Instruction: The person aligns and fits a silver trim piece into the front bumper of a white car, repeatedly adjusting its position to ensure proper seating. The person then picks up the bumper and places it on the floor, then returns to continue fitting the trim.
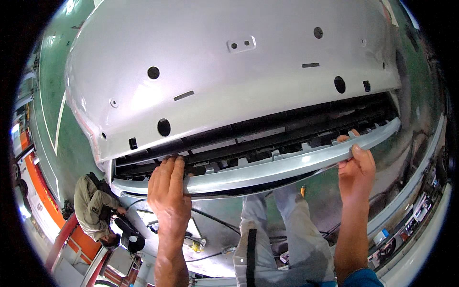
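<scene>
the silver strip (267, 172) lies along the black grille (311, 119); left hand (167, 189) and right hand (356, 167) each have a grip clamped on it, spread wide, probably to balance its length

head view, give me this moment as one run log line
left hand: laid over silver strip | right hand: gripping strip near its right end | silver panel: beyond strip | co-worker: at left

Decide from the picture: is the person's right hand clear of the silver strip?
No: the right hand grips the silver strip toward its right end.
</scene>
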A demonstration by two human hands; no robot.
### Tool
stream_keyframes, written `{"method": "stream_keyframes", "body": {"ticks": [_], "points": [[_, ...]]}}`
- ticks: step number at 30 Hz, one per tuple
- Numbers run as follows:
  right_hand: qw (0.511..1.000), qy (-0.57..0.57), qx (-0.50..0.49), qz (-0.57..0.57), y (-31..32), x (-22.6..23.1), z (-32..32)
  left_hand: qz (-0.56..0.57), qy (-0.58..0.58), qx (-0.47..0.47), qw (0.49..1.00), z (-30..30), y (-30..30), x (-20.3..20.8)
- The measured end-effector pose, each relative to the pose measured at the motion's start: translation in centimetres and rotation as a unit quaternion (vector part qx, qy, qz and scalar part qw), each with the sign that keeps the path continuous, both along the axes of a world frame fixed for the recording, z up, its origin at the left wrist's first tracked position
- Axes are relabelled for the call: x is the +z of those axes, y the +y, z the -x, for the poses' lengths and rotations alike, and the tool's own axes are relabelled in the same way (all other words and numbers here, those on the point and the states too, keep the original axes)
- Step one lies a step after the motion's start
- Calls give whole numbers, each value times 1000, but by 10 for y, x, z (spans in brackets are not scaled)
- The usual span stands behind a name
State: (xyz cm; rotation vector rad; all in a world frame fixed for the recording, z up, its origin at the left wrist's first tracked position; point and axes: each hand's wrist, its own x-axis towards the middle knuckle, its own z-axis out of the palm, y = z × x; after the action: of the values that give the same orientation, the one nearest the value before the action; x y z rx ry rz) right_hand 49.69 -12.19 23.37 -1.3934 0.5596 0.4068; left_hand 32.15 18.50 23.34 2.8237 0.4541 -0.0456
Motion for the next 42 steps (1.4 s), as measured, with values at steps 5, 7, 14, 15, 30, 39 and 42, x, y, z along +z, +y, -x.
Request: {"method": "stream_keyframes", "body": {"ticks": [5, 7, 14, 15, 30, 39, 42], "points": [[1000, 5, 10, 11, 3, 3, 1, -1, -1, 13, 1000, 1, 0, 1], [1000, 5, 17, 5, 3, 4, 0, -10, -10, 14, 1000, 3, 1, -1], [1000, -5, 22, -5, 2, 4, 1, -14, -9, 7, 1000, 0, 2, 3], [1000, -7, 25, -14, 0, 3, 0, -15, -10, 5, 1000, -1, 2, 4], [998, 7, 36, -52, -9, 1, -3, -37, -23, 4, 999, 5, 0, -7], [996, 10, 38, -85, -11, 3, -1, -29, -7, 14, 999, 9, -5, -5], [995, 0, 45, -94, -11, 3, 0, -41, 2, 7, 999, 13, -2, -8]]}}
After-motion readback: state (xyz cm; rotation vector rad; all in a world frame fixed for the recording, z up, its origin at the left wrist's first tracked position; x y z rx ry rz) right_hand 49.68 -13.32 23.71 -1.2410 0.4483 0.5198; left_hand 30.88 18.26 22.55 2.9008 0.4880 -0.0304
